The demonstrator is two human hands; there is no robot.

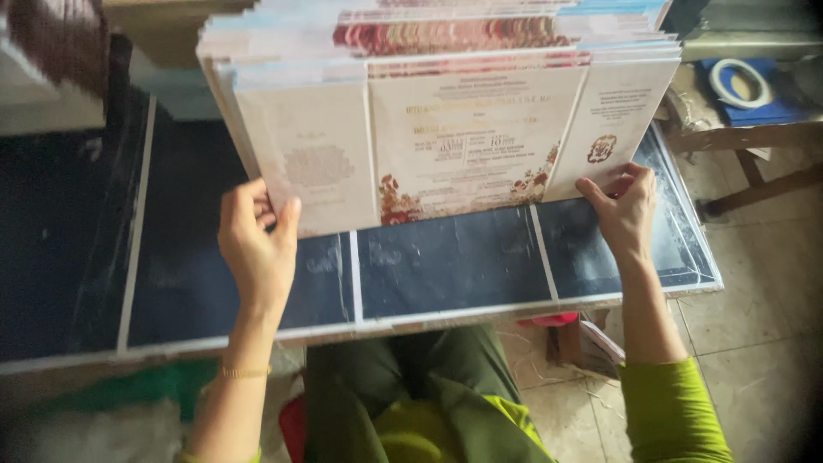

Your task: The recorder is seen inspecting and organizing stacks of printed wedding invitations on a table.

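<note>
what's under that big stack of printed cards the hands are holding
The stack of printed cards stands on a dark tabletop crossed by white lines, gripped by the left hand and right hand. The surface directly beneath and behind the stack is covered.

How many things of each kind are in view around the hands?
Hands: 2, left hand and right hand, each gripping a lower corner of the stack
Stack of printed cards: 1; sheets too many to count
Dark work table: 1
Gold bracelet: 1
Tape roll: 1
Total: 6
</note>
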